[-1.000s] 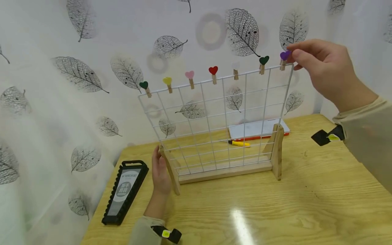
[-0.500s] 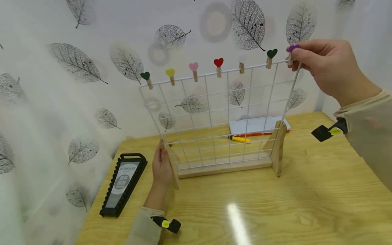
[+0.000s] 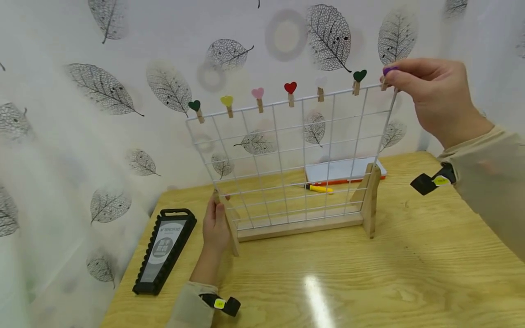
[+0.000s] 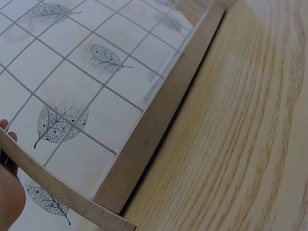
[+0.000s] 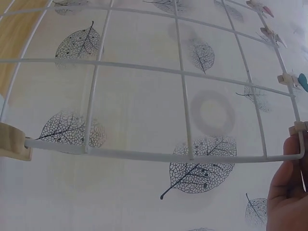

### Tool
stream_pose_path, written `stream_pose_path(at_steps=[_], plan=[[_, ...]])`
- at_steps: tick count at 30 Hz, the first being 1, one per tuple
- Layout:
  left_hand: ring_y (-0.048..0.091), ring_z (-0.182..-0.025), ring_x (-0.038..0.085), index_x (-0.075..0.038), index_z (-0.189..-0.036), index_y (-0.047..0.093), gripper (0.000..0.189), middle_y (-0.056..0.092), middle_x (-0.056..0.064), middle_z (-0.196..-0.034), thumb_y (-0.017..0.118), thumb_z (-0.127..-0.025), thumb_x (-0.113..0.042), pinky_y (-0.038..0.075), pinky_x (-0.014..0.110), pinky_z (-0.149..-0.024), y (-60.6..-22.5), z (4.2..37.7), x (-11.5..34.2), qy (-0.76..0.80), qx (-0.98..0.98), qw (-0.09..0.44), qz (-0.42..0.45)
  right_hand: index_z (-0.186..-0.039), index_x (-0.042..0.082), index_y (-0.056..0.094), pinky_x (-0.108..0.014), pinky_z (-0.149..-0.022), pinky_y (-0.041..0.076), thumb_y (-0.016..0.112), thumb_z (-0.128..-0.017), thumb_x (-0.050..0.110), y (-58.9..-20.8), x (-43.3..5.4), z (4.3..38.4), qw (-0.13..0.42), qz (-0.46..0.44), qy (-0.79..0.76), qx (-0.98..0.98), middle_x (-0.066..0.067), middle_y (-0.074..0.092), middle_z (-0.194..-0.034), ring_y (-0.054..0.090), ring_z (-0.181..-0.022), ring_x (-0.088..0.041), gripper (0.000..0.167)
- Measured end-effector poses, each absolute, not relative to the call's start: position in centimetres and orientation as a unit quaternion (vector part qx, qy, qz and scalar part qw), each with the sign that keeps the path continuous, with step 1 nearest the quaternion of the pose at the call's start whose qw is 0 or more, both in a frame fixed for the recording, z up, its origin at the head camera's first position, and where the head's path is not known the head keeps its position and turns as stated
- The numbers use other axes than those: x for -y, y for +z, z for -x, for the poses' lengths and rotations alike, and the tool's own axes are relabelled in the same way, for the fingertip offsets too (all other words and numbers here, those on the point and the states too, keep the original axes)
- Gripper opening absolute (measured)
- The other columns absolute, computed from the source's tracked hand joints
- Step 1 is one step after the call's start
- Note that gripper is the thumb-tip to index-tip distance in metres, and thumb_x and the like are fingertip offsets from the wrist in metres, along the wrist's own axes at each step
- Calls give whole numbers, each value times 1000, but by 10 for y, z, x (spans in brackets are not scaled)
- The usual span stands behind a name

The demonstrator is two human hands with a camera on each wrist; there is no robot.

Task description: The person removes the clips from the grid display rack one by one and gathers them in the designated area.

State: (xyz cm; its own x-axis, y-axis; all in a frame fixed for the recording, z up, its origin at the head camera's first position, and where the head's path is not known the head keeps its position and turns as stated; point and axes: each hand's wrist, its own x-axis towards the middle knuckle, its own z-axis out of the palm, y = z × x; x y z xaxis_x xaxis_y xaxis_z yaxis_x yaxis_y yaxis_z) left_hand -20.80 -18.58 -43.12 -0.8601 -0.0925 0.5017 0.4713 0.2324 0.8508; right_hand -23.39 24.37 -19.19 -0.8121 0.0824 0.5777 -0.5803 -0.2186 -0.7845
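We see the right hand [image 3: 440, 94] pinching the purple heart clip [image 3: 388, 70] between thumb and fingers, at the far right end of the top wire of the white wire grid [image 3: 274, 105]. In the right wrist view, the clip's wooden body meets the wire just beside the corner. Our left hand [image 3: 215, 230] grips the left wooden foot [image 3: 230, 228], its fingertips showing past the wood's edge. The grid stands upright on the worktop [image 3: 430, 228], between that foot and the right wooden foot [image 3: 371, 200], above a wooden crossbar [image 3: 301, 226].

Along the same top wire, from left to right, we count a green heart clip [image 3: 194, 105], then yellow, pink and red ones, a clip with a pale top, and another green.

For writing, we look to the black rack [image 3: 164, 253] left of the stand: its label has a blurred line of capitals, of which we make out "ENCH", above a grey disc whose characters we cannot read. Marks on the yellow-green tags of both wrist bands are too small for us. Behind the grid lie a yellow-handled screwdriver [image 3: 320, 188] and a red-edged white case [image 3: 338, 168].
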Motion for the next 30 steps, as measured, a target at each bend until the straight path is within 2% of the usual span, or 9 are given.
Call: stream_pose_path(at_steps=[4, 7, 12, 16, 21, 23, 26, 30], plan=[[47, -68, 41, 10, -131, 50, 38, 47, 30, -87, 31, -111, -17, 45, 28, -58, -424, 204, 183, -616, 744, 221, 136, -108, -17, 70, -22, -88, 51, 75, -87, -6, -193, -242, 234, 226, -231, 765, 557, -15, 74, -92, 68, -86, -22, 24], [45, -65, 40, 12, -130, 49, 38, 45, 36, -88, 31, -111, -15, 44, 28, -56, -413, 195, 179, -618, 745, 212, 132, -109, -19, 68, -23, -90, 51, 74, -87, -6, -194, -241, 234, 222, -243, 774, 541, -17, 73, -93, 68, -88, -24, 26], [44, -64, 23, 12, -129, 49, 41, 45, 30, -89, 32, -111, -20, 42, 25, -58, -403, 186, 175, -617, 744, 218, 136, -110, -19, 68, -24, -89, 53, 69, -90, -10, -195, -244, 234, 200, -234, 804, 509, -19, 72, -97, 68, -90, -26, 22], [41, -66, 12, 12, -127, 51, 40, 51, 20, -96, 34, -111, -20, 39, 21, -60, -399, 183, 173, -606, 752, 227, 125, -111, -22, 65, -26, -81, 56, 62, -92, -15, -193, -245, 235, 191, -235, 846, 438, -24, 70, -98, 67, -89, -30, 20], [40, -67, 12, 12, -128, 51, 39, 54, 2, -109, 33, -111, -18, 38, 21, -60, -398, 181, 174, -600, 758, 227, 121, -110, -27, 61, -30, -75, 55, 60, -92, -17, -191, -249, 229, 224, -256, 849, 405, -27, 65, -96, 61, -84, -33, 20], [41, -67, 13, 12, -129, 51, 39, 53, 0, -107, 33, -111, -17, 38, 21, -59, -398, 181, 174, -598, 758, 228, 124, -109, -27, 59, -31, -75, 55, 59, -93, -16, -195, -253, 223, 220, -263, 846, 408, -27, 63, -97, 59, -84, -33, 20], [40, -65, 12, 12, -129, 51, 38, 53, 1, -106, 33, -111, -17, 38, 21, -58, -398, 181, 174, -597, 758, 229, 128, -110, -28, 58, -32, -74, 56, 52, -96, -19, -207, -260, 212, 182, -278, 852, 404, -28, 64, -98, 61, -82, -33, 18], [42, -66, 13, 12, -129, 51, 39, 53, 4, -104, 32, -111, -17, 39, 21, -58, -398, 182, 174, -600, 755, 229, 131, -119, -25, 58, -31, -77, 57, 42, -98, -21, -231, -269, 197, 113, -308, 841, 430, -25, 68, -102, 66, -83, -31, 26]])
